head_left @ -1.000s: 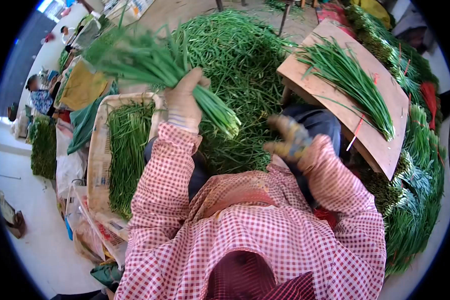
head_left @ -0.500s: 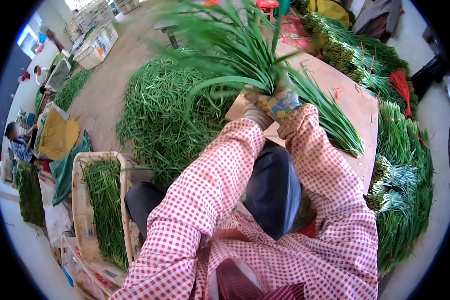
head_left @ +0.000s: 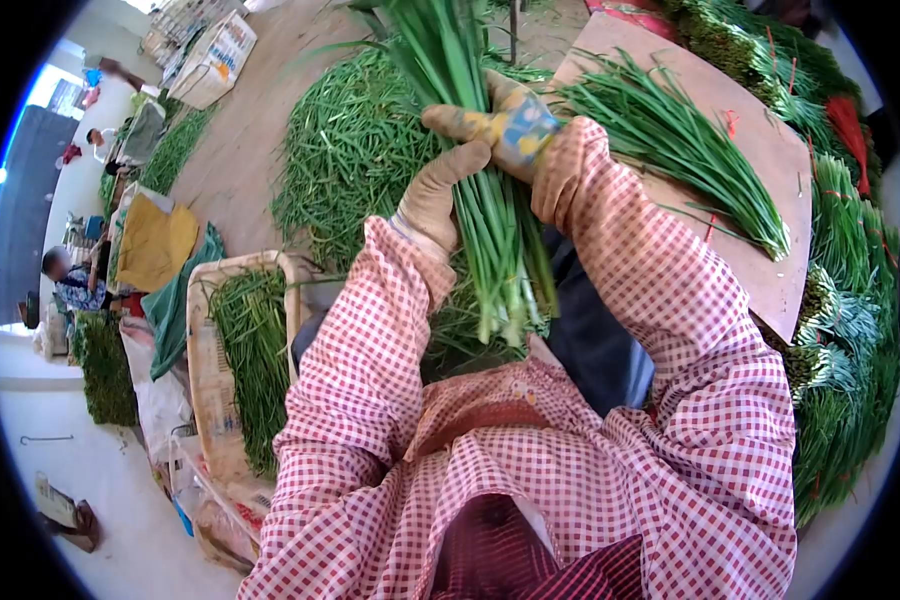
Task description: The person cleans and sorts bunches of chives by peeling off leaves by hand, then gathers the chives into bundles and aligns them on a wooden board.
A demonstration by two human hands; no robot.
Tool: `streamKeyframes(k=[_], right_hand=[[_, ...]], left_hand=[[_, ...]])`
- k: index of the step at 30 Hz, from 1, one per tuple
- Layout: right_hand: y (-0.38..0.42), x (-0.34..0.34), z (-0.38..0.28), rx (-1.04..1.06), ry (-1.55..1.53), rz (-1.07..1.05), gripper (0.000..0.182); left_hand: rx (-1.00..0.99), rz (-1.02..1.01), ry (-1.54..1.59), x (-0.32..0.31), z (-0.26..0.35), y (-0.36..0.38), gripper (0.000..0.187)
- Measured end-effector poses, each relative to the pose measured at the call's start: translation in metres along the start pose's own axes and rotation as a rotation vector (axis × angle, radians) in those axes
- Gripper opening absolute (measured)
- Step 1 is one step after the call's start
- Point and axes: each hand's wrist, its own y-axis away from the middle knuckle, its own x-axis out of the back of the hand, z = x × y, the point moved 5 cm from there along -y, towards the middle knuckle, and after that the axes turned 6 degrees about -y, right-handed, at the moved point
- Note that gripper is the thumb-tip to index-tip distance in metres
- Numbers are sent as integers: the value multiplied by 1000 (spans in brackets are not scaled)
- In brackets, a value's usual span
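A bunch of long green stalks is held upright before me, pale ends down toward my lap and leaves up. My left hand, in a tan glove, is wrapped round its left side. On the right side, a little higher, my right hand grips the same bunch in a yellow and blue patterned glove, its fingers across the stalks. Another loose bunch lies on the pinkish board to the right. Behind my hands spreads a heap of loose green leaves.
Left of my knee stands a crate with green stalks. Tied bundles and red ties line the right edge. A white crate is far back. Two people are at the far left.
The bunch has come down and toward me; its pale ends now show below my hands. My left hand has moved to its left side. The view has shifted, with the board now further right.
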Motion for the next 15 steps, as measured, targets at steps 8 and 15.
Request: streamKeyframes(k=[8, 15], right_hand=[[30, -22, -40, 106, 380, -127, 61], [129, -51, -68, -30, 295, -429, 69]], left_hand=[[-178, 205, -109, 45, 12, 55, 47], [-329, 226, -63, 60, 34, 70, 49]])
